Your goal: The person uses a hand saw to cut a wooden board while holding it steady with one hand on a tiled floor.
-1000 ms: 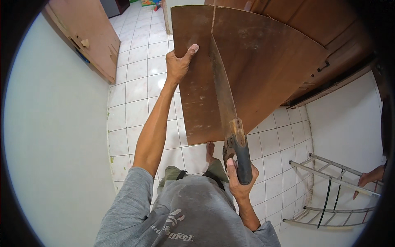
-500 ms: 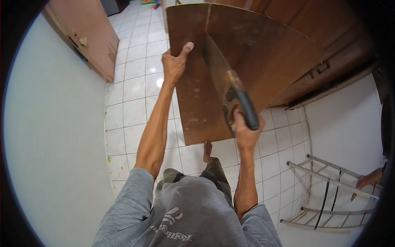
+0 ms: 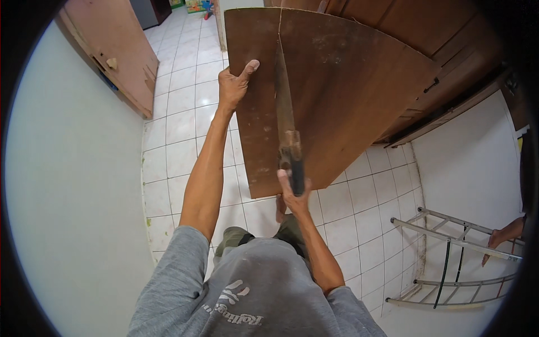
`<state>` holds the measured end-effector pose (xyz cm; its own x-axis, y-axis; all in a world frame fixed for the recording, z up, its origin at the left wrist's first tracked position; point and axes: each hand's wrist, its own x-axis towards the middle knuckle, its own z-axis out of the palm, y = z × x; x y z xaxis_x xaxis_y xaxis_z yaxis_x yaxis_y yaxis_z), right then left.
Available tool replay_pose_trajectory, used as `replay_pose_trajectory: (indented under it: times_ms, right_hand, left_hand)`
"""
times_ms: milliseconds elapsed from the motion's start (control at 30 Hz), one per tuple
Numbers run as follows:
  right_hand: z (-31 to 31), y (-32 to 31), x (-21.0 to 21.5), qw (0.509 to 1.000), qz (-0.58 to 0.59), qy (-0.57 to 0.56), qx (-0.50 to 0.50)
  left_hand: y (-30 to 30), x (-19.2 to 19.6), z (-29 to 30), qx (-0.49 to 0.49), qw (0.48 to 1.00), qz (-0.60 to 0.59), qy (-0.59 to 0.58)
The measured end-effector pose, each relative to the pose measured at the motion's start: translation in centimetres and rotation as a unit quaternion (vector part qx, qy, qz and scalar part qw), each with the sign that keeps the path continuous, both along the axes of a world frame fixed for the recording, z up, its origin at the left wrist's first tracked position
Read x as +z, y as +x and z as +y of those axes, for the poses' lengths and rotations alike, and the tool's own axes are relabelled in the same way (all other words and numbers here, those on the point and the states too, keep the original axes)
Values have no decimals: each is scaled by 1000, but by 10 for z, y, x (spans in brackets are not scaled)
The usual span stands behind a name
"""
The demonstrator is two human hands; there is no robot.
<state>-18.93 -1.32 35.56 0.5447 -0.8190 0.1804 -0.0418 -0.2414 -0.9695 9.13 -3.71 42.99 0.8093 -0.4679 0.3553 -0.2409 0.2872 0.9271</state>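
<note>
A large brown wooden board [image 3: 348,106] with a curved far edge spans the space in front of me. My left hand [image 3: 233,85] grips its left edge, thumb on the upper face, the other fingers hidden beneath. My right hand [image 3: 294,192] is wrapped round the dark handle of a handsaw [image 3: 285,95]. The saw's blade points away from me, its tip by a narrow pale slit that runs in from the far edge. How deep the blade sits in the slit, I cannot tell.
A pinkish door [image 3: 115,59] stands at the far left beside a white wall [image 3: 73,185]. Brown wooden furniture [image 3: 387,22] lies beyond the board. At right is a metal ladder [image 3: 449,230], with another person's foot [image 3: 497,240] at it. White tiles [image 3: 185,123] cover the floor.
My right hand has drawn the saw back toward me and to the left, so the blade now lines up straighter with the slit. My left hand keeps its hold on the board.
</note>
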Motion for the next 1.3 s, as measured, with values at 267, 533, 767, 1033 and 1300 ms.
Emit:
replay_pose_trajectory:
  times_ms: [267,533,767,1033,1300]
  right_hand:
    - [56,-71,143,996,65,52,-38]
    - [40,-62,94,999,-12,13,-36]
    - [12,-74,207,995,74,64,35]
    - [8,-70,167,996,59,45,42]
    - [-20,-50,134,997,32,57,29]
  left_hand:
    - [-13,-5,17,-32,999,-19,-31]
    - [-46,5,19,-1,999,0,-44]
    - [-55,8,32,30,997,-42,-56]
    - [-57,6,35,16,999,-14,-45]
    - [-56,12,33,112,992,-57,9]
